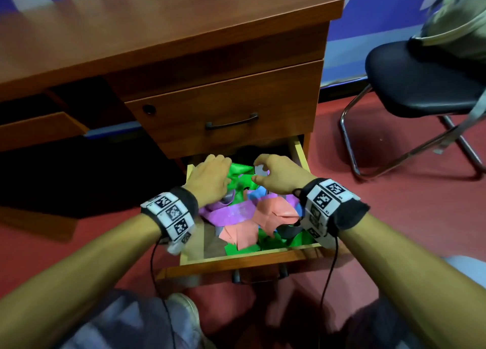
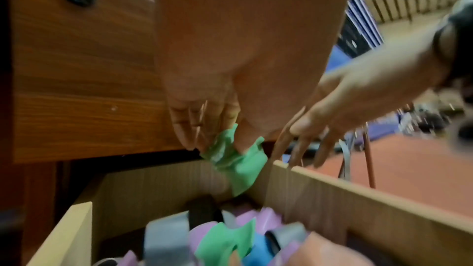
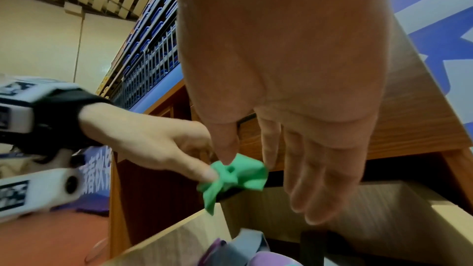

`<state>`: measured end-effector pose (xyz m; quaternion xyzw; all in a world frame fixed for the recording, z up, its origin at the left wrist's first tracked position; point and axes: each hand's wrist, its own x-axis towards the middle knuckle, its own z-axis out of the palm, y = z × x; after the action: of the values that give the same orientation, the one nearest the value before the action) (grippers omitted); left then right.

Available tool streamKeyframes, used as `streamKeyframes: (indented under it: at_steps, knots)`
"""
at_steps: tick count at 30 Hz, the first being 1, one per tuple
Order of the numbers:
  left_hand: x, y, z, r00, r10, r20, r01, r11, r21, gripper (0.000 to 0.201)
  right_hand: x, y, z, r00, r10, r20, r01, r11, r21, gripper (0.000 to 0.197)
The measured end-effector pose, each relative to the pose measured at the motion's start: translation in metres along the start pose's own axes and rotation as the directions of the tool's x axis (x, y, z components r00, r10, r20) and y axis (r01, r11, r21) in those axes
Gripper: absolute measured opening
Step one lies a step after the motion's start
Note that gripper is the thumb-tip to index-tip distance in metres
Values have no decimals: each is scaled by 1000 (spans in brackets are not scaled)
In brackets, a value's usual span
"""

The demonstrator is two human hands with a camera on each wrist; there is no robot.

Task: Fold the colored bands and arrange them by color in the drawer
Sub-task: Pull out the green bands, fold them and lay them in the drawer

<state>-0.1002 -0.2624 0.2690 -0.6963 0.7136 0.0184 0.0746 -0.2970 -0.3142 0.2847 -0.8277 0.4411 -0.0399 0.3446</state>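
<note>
The open lower drawer (image 1: 249,255) holds a loose tangle of bands: purple (image 1: 228,212), salmon (image 1: 273,210), blue (image 1: 259,193), dark grey (image 1: 289,230) and more green (image 1: 276,241) at the front. Over the back of the drawer both hands hold one crumpled green band (image 1: 240,174) (image 2: 238,161) (image 3: 235,175). My left hand (image 1: 210,176) (image 2: 220,143) pinches it between thumb and fingers. My right hand (image 1: 273,172) (image 3: 248,161) pinches the other side with thumb and forefinger, its other fingers (image 3: 307,189) hanging straight.
A shut upper drawer with a dark handle (image 1: 231,122) overhangs the back of the open one. A black chair (image 1: 420,83) with a bag on it stands on the red floor to the right. My knees and a shoe (image 1: 184,312) lie just before the drawer front.
</note>
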Motion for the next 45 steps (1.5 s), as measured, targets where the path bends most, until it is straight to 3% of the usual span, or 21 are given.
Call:
streamKeyframes:
  at_steps: [2,4,6,9,12,16,19,21,26,28,31,33,38,42,45]
  knots:
    - [-17,-3,-12,994,-31,-103,-2,954,-300,20,-5,-2,-1,999,-39,-14,41,992,122,59]
    - [-31,-1,-21,993,-43,-105,-27,808,-589,13,-9,-7,-1,993,-115,-24,117,945,305,64]
    - [-46,5,-25,997,-31,-76,-37,656,-754,11,-12,-12,0,980,-192,-59,199,882,428,62]
    - [-58,14,-25,991,-121,-62,1,461,-887,18,-21,-18,-2,978,-206,-35,194,833,519,60]
    - [-56,14,-23,971,-214,-110,1,461,-888,19,-20,-23,-3,986,-167,-8,142,812,566,48]
    - [-54,10,-27,939,-323,-116,30,414,-910,17,-17,-31,-7,996,-8,-90,64,764,642,32]
    - [-56,7,-29,936,-316,-154,-9,416,-910,3,-13,-43,-9,989,55,-139,48,764,644,18]
    - [-60,3,-31,930,-319,-181,-28,430,-902,11,-7,-55,-10,973,88,-212,53,810,584,19]
    - [-58,0,-42,922,-308,-233,-84,429,-899,12,-6,-49,3,909,18,-416,173,893,415,21]
    - [-55,-1,-43,923,-303,-240,-101,410,-906,11,-6,-46,6,921,-43,-387,205,900,386,21]
    - [-50,-7,-39,928,-316,-196,-75,357,-931,22,2,-49,-1,968,-84,-237,222,729,648,31]
    - [-47,-8,-38,944,-292,-154,-39,365,-930,23,2,-46,-5,977,-63,-201,185,712,677,35]
    - [-42,6,-41,987,-160,-3,58,373,-926,10,-1,-31,0,980,-16,-199,141,763,631,39]
    - [-44,11,-46,991,-59,122,133,285,-949,10,-9,-29,12,963,-6,-268,158,820,550,36]
    - [-48,12,-49,987,26,158,142,318,-938,16,-15,-26,24,953,-1,-302,156,858,490,36]
